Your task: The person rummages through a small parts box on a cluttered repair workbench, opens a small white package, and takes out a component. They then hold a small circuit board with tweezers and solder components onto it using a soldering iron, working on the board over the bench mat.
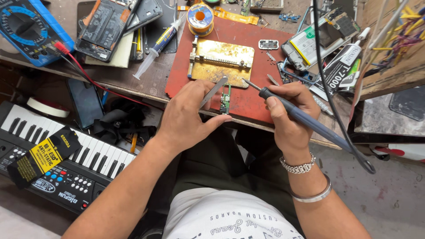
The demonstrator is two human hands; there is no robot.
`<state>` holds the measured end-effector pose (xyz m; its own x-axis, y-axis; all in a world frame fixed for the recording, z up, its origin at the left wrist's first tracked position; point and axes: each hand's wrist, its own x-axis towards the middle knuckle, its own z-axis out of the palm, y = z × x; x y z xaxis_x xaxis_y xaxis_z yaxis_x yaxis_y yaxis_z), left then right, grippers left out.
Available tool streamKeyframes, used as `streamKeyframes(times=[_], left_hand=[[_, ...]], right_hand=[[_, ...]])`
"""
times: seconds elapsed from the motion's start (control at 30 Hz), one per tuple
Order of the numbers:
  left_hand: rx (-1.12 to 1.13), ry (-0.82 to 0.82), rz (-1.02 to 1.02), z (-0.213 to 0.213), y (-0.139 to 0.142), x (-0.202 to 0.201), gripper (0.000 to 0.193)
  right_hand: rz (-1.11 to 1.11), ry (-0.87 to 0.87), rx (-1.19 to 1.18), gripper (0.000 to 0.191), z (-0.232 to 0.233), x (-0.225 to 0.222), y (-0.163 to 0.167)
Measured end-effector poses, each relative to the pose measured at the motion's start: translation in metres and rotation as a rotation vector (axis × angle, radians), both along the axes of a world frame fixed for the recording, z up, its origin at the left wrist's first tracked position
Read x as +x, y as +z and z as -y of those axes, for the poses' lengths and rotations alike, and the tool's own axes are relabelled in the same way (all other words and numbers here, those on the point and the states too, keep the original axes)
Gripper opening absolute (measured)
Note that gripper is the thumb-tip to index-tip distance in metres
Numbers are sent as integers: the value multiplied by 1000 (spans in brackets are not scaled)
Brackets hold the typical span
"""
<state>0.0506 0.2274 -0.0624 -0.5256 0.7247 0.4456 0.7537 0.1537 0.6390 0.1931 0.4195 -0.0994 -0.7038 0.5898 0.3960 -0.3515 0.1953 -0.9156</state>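
1. We saw slim metal tweezers (pixel 213 92) with a dull silver sheen in the left hand (pixel 188 116).
2. The right hand (pixel 287 116) gripped a soldering iron (pixel 301 116) with a smooth, matt blue-grey plastic handle and a thin metal tip.
3. A small green circuit board (pixel 226 100) looked matt.
4. The brass-coloured metal holder (pixel 221 63) appeared tarnished and scuffed.
5. Beneath it lay a matt red mat (pixel 248 99), worn at its edges.
6. The wooden bench (pixel 110 76) looked rough and stained.
7. A clear plastic syringe (pixel 158 48) shone glossy.
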Motion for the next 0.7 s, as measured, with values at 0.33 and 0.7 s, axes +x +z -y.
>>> streamKeyframes(times=[0.33,0.7], left_hand=[[-76,-58,3,-3,-1,-13,60],[86,-90,14,-2,-21,-18,45]], right_hand=[[-6,-29,-47,15,0,4,-6],[-16,-102,-29,21,4,4,-7]])
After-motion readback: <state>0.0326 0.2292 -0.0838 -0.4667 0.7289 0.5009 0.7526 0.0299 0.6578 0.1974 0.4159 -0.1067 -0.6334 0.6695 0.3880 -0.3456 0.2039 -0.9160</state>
